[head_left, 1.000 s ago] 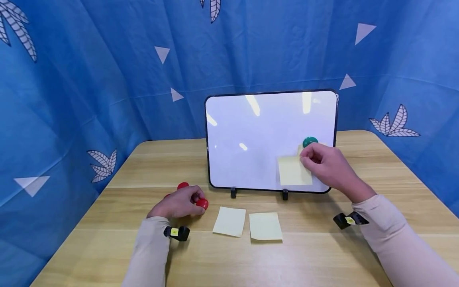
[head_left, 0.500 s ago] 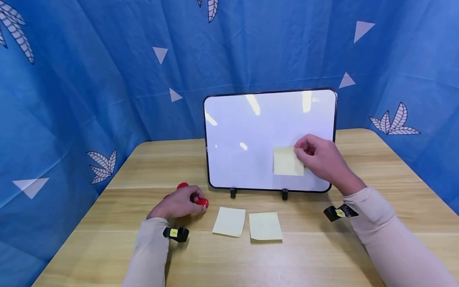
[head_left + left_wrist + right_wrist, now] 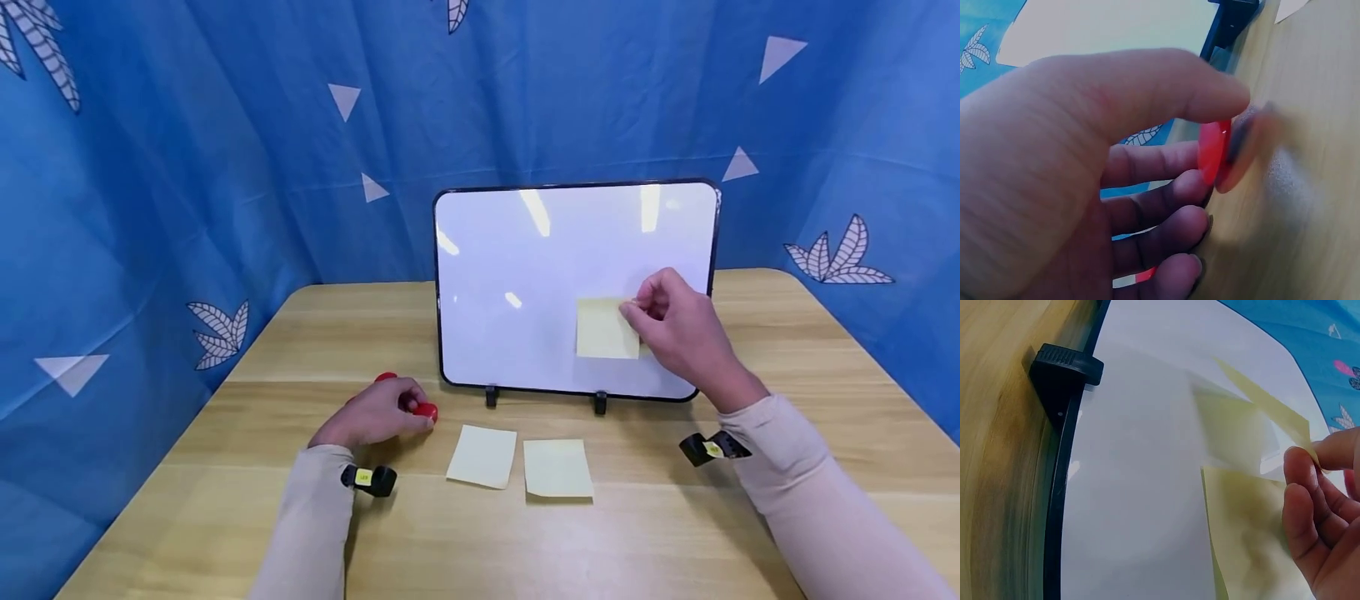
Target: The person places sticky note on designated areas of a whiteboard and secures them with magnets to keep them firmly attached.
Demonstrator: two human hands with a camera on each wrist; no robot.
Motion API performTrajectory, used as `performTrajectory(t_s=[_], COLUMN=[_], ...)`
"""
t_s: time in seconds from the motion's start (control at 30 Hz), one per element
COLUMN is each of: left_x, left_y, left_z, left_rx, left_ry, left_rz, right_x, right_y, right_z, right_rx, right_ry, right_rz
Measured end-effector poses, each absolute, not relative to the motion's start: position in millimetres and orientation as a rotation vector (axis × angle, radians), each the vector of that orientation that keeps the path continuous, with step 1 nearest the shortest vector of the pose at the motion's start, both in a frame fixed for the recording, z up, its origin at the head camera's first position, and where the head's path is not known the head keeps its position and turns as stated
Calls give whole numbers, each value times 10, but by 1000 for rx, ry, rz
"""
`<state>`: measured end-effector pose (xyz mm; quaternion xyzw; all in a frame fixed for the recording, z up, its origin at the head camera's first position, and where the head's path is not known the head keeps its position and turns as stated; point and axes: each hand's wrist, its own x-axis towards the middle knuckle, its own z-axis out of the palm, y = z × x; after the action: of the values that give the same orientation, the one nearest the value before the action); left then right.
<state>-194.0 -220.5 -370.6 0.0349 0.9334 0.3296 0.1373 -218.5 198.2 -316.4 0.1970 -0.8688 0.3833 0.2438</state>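
Note:
In the head view my right hand [image 3: 678,333] pinches a yellow sticky note [image 3: 606,331] by its upper right corner, in front of the whiteboard [image 3: 517,250]. The right wrist view shows this note edge-on, tilted out from the board, its shadow falling on the surface. A second yellow sticky note [image 3: 1250,525] hangs on the board below the fingers. My left hand [image 3: 378,411], low over the table, pinches a round red magnet [image 3: 1212,153] between thumb and fingers; a blurred red-rimmed piece with a dark face lies close against it. Another red magnet [image 3: 386,377] shows behind that hand.
Two more sticky notes, a left one [image 3: 482,456] and a right one [image 3: 558,468], lie on the wooden table [image 3: 637,542] before the board. Black feet [image 3: 600,403] hold up the board's lower edge. A blue patterned curtain [image 3: 570,92] hangs behind and at the sides.
My right hand has lifted the note up and slightly left across the board. The green magnet seen earlier is now hidden behind that hand. My left hand stays in place with its red magnet.

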Motion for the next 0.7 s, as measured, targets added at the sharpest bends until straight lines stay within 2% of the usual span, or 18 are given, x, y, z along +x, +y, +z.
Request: performTrajectory(t_s=[0.5, 0.7], left_x=[-2005, -2022], left_y=[-2053, -2011], left_z=[-3772, -3783], left_rx=[122, 161], left_ry=[2806, 2832], left_rz=[1108, 1148], right_x=[-2270, -2252], right_y=[2017, 2025], right_z=[-3226, -3234], right_rx=[727, 665], right_ry=[-2157, -2160], right_rz=[955, 919])
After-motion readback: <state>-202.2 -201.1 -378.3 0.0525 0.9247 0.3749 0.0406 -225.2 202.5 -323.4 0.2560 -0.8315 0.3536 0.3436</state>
